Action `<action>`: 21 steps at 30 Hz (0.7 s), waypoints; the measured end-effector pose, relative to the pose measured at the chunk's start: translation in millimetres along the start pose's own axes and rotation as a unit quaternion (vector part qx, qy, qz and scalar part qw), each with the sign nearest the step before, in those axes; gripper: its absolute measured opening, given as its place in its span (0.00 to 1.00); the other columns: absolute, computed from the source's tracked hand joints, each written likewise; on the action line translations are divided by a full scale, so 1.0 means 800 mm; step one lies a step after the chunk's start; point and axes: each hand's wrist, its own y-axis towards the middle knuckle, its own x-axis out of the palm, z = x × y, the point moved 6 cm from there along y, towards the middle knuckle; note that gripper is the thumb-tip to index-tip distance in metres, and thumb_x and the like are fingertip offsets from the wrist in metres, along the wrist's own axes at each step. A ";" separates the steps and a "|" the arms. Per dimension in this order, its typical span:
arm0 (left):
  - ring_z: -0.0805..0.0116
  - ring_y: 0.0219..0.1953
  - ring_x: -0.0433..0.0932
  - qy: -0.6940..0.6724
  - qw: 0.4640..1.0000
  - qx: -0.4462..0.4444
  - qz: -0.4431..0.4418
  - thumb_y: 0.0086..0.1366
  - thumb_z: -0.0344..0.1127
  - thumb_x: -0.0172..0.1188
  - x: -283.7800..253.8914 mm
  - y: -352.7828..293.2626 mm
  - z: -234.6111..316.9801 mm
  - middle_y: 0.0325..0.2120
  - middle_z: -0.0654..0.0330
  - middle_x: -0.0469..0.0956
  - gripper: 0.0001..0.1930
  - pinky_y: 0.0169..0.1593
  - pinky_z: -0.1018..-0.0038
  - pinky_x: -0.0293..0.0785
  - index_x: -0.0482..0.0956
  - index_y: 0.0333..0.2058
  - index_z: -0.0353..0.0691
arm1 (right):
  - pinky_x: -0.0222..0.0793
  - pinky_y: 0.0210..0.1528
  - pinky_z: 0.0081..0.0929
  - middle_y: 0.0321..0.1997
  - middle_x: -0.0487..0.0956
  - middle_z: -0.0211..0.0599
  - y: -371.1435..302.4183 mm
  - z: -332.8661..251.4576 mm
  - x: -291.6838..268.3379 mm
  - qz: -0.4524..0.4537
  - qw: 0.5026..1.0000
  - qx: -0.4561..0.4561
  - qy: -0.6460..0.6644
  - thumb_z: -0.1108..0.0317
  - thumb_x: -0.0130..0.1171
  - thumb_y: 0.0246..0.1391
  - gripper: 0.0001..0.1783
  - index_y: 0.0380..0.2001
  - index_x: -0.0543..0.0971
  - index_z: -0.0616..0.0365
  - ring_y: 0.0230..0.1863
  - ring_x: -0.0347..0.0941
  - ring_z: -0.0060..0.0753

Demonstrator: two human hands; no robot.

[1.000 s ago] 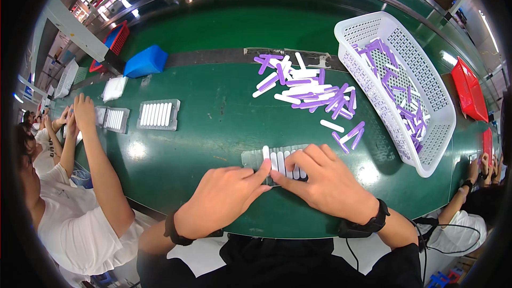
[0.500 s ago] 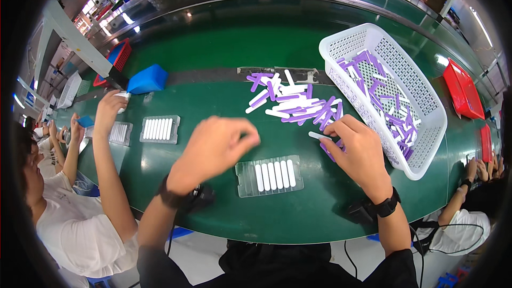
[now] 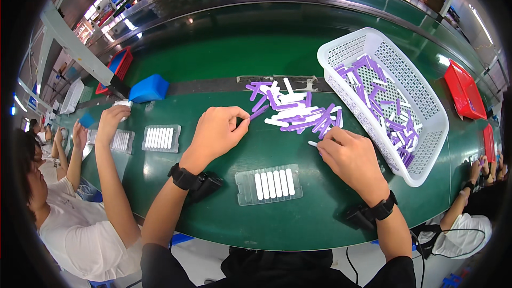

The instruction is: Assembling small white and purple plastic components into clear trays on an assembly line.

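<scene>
Our left hand pinches a purple stick, our right hand a white stick; both look light, stiff and slippery, best held near one end.

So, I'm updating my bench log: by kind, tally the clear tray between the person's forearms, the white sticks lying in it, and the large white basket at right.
Clear tray: 1
White sticks in it: 6
Large white basket: 1
Total: 8

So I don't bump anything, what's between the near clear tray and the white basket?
The right hand, holding a white stick; the head view shows it.
</scene>
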 end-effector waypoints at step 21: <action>0.91 0.20 0.54 -0.452 0.880 -0.080 -0.121 0.70 0.30 0.66 0.039 -0.039 0.045 0.15 0.81 0.58 0.09 0.31 0.86 0.63 0.87 0.40 0.27 | 0.78 0.37 0.21 0.46 0.87 0.46 -0.011 -0.001 0.042 -0.066 0.692 0.271 0.666 0.69 0.57 0.71 0.09 0.48 0.76 0.63 0.32 0.81 0.20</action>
